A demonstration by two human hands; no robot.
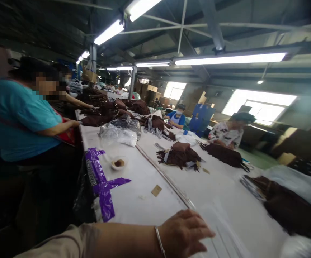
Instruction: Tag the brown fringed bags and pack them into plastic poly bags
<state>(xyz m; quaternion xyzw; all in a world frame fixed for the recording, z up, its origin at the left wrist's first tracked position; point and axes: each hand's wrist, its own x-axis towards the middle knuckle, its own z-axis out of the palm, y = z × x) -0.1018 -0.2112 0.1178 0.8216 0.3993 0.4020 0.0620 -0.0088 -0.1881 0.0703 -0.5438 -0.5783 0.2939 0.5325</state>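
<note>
My left hand [186, 233] reaches in from the bottom left over the white table, with a thin bangle [159, 242] at the wrist. Its fingers are stretched out and somewhat apart, and I see nothing held in them. Just beyond the fingertips lies a clear plastic sheet or bag [222, 229]; whether they touch it, I cannot tell. A small brown card [156, 190] rests on the table past the hand. My right hand is out of view.
Purple tape [98, 179] runs along the left table edge beside a small bowl [118, 163]. Dark brown fringed pieces [181, 154] and crumpled clear plastic [120, 132] lie farther up. A person in a turquoise shirt [20, 114] stands left; others work across the table [160, 179].
</note>
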